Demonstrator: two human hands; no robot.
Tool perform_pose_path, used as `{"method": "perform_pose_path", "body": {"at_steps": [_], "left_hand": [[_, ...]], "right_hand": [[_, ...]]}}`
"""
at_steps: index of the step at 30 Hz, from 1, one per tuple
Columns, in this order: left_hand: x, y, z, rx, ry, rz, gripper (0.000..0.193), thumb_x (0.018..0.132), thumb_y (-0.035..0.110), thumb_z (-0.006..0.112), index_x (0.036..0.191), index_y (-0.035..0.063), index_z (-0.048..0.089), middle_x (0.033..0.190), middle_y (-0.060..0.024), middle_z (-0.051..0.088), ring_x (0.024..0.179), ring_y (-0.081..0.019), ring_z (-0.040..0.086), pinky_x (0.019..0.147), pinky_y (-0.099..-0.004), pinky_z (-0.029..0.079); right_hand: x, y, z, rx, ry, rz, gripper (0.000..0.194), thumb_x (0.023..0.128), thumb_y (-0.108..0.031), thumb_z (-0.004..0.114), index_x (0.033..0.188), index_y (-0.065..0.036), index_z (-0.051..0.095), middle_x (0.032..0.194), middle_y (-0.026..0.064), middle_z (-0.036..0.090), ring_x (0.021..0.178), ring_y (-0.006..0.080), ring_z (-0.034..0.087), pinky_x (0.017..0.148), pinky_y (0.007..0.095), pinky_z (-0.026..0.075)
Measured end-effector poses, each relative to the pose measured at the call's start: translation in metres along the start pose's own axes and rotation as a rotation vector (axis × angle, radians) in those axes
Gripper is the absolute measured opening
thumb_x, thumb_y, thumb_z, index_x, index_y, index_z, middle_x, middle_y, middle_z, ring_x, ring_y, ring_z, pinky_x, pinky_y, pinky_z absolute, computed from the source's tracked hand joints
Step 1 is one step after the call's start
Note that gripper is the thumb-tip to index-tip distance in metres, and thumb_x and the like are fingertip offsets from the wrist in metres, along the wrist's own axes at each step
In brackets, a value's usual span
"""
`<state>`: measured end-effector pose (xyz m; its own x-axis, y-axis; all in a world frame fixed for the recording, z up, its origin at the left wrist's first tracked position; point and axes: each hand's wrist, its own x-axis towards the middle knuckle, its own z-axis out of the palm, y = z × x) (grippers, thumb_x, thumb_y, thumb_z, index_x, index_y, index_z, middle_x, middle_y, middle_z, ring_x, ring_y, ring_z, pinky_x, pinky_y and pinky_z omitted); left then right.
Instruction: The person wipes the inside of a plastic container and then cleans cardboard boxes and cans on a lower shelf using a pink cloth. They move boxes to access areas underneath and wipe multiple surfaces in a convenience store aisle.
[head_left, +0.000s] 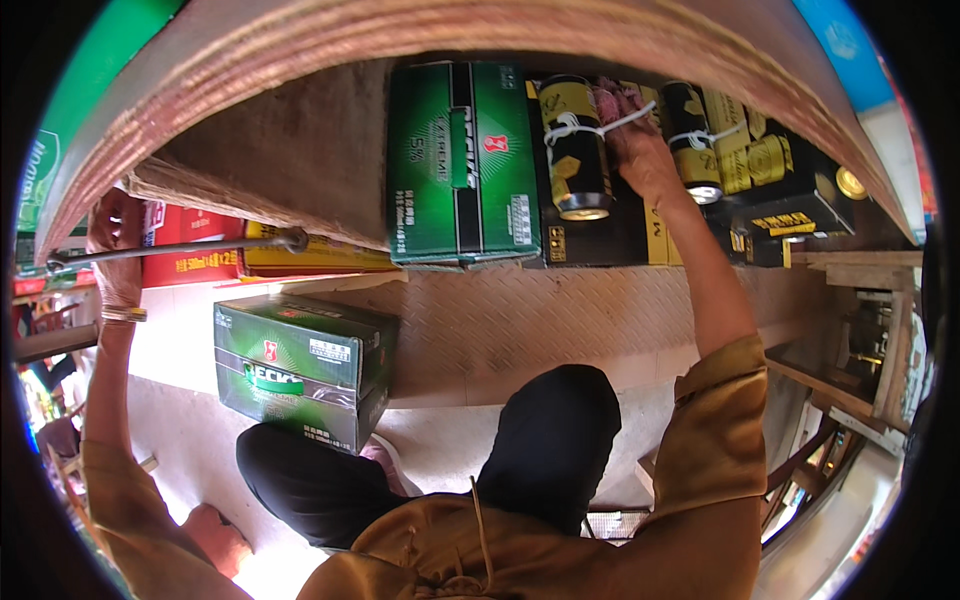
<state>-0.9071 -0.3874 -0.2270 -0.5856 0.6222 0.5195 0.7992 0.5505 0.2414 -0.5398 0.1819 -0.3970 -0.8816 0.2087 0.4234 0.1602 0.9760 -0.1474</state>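
My right hand (631, 139) reaches under the wooden top onto black-and-gold drink cartons, bunched around what looks like a pink cloth (609, 105). To its left a black-and-gold can (576, 150) is fastened with a white cable tie (581, 133); another tied can (694, 142) is to its right. A green Beck's carton (465, 165) stands left of the first can. My left hand (116, 229) is far left, behind a metal rod (180, 249) and beside a red carton (191, 244). Its fingertips are too shadowed to show whether they grip the board edge.
A second Beck's carton (300, 367) sits low in front of my left knee (315, 480). The thick wooden edge (480, 30) arches overhead. Below the cartons runs a patterned metal sheet (510, 322). A yellow carton (315, 255) lies under a brown board (277, 150). Wooden furniture (862, 360) stands right.
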Motion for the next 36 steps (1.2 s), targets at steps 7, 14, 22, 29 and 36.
{"method": "perform_pose_path", "body": {"at_steps": [7, 14, 22, 29, 36], "left_hand": [[0.009, -0.01, 0.0, 0.259, 0.019, 0.205, 0.015, 0.096, 0.015, 0.059, 0.091, 0.0008, 0.062, 0.088, -0.0058, 0.058, 0.078, -0.0148, 0.058, 0.065, -0.0302, 0.046], [-0.004, 0.022, -0.001, -0.3, 0.228, -0.159, 0.022, 0.096, 0.021, 0.062, 0.104, 0.0007, 0.063, 0.095, -0.004, 0.065, 0.086, -0.0129, 0.058, 0.075, -0.0276, 0.045], [-0.104, 0.286, 0.011, -0.69, 0.055, 0.219, 0.026, 0.088, 0.003, 0.061, 0.112, -0.0013, 0.053, 0.099, -0.0139, 0.056, 0.094, -0.0261, 0.054, 0.088, -0.0397, 0.045], [0.003, 0.373, 0.214, -0.446, -0.258, 0.113, 0.073, 0.08, 0.029, 0.077, 0.137, -0.001, 0.044, 0.122, -0.0281, 0.052, 0.108, -0.0439, 0.054, 0.094, -0.047, 0.047], [0.007, 0.357, 0.276, -0.644, -0.338, 0.042, 0.074, 0.078, 0.026, 0.081, 0.139, 0.0049, 0.044, 0.124, -0.0218, 0.058, 0.113, -0.0357, 0.058, 0.098, -0.0396, 0.047]], "right_hand": [[-0.091, -0.073, -0.048, 0.107, -0.02, 0.164, 0.05, 0.087, -0.011, 0.061, 0.136, -0.005, 0.053, 0.143, 0.019, 0.048, 0.135, 0.0407, 0.042, 0.111, 0.0419, 0.038], [-0.102, -0.125, -0.048, 0.159, 0.081, 0.214, 0.044, 0.082, -0.011, 0.066, 0.125, -0.003, 0.062, 0.134, 0.015, 0.055, 0.126, 0.039, 0.05, 0.095, 0.0477, 0.047], [-0.084, -0.161, -0.029, 0.176, 0.097, 0.133, 0.033, 0.077, -0.011, 0.07, 0.106, -0.002, 0.058, 0.13, 0.0157, 0.056, 0.124, 0.0375, 0.049, 0.091, 0.05, 0.044], [-0.066, -0.158, -0.012, 0.181, 0.236, 0.044, 0.026, 0.071, -0.01, 0.07, 0.093, -0.002, 0.06, 0.123, 0.0171, 0.057, 0.125, 0.0363, 0.05, 0.102, 0.0428, 0.044], [-0.091, -0.144, -0.028, 0.49, -0.037, -0.127, 0.035, 0.068, -0.008, 0.071, 0.102, -0.002, 0.064, 0.122, 0.0128, 0.06, 0.12, 0.0325, 0.054, 0.104, 0.0413, 0.043]]}}
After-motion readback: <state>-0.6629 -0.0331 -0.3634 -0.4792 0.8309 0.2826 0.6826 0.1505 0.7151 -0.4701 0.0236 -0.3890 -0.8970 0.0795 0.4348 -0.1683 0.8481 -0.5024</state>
